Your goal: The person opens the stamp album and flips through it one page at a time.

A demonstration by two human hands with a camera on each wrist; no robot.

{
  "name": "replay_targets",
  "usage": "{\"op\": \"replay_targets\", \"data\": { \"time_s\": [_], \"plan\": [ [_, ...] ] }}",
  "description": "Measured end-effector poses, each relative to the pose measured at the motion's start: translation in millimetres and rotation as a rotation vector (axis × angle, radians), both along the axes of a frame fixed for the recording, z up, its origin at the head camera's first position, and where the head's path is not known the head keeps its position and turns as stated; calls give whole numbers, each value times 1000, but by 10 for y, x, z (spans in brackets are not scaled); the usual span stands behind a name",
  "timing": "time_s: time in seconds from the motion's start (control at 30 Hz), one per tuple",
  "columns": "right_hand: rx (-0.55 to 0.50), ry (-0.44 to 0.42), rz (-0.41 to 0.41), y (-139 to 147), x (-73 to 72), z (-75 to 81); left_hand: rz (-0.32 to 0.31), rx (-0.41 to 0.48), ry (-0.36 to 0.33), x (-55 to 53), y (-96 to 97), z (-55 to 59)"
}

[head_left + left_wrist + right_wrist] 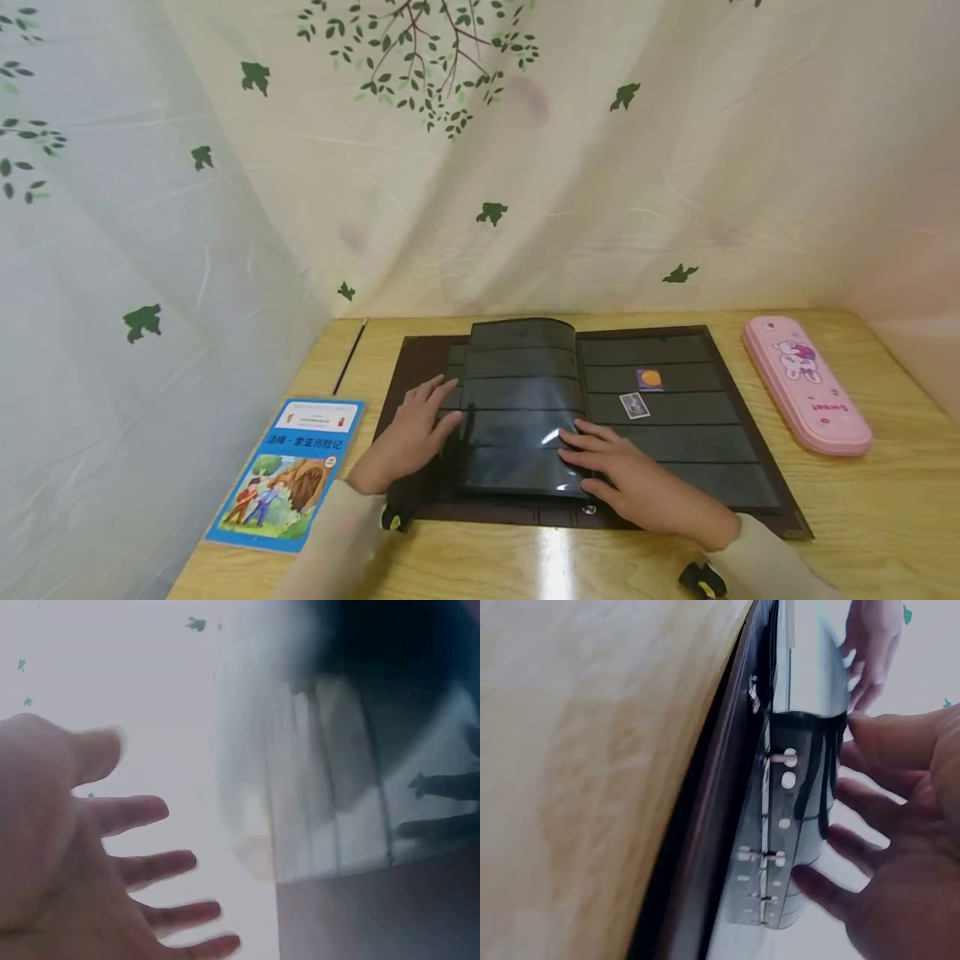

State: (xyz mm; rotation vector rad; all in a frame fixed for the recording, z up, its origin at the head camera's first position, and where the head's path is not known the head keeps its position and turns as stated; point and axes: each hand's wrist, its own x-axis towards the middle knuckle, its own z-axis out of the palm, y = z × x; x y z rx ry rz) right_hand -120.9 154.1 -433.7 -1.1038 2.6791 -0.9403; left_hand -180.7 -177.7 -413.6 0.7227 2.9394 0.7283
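A stamp album with a dark brown cover [411,367] lies open on the table, with black pocketed leaves on both sides. One glossy black leaf [517,379] curves up on the left side. My left hand [408,433] is at that leaf's left edge, its fingers spread and fairly straight. Near the spine, my right hand [637,483] touches the leaf's lower right part with extended fingers. Binder rings [780,859] and punched holes show beside it in the right wrist view. On the right page sit an orange-and-purple stamp [650,380] and a grey stamp [634,406].
A blue illustrated book [258,492] lies to the left of the album, with a dark pencil [350,358] behind it. At the right stands a pink pencil case [810,387]. Leaf-printed curtains [562,192] border the wooden table [885,517] at the back and sides.
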Motion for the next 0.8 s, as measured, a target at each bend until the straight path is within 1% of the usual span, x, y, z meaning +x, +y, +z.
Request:
{"op": "replay_targets", "data": {
  "time_s": [0.1, 0.17, 0.23, 0.33, 0.43, 0.5, 0.57, 0.67, 0.73, 0.8],
  "plan": [
    [48, -31, -12, -32, 16, 41, -17, -109, -90, 35, 91, -73],
    [66, -42, -21, -40, 24, 63, -14, -172, -137, 57, 154, -134],
    [76, -53, -29, -41, 26, 69, -4, -229, -163, 69, 207, -204],
    [47, -73, -12, 1, 3, 72, 4, -293, -182, 86, 257, -269],
    [2, -126, -21, 82, -45, 70, 4, -319, -176, 99, 282, -282],
    [-8, -170, -48, 138, -83, 56, 10, -331, -178, 104, 288, -279],
    [5, -220, -91, 169, -109, 26, 20, -334, -184, 106, 289, -281],
    [30, -272, -138, 185, -122, -21, 30, -347, -188, 108, 285, -293],
    [36, -279, -158, 183, -118, -39, 28, -346, -182, 105, 280, -295],
    [34, -265, -173, 174, -109, -41, 22, -341, -172, 101, 272, -289]
  ]
}}
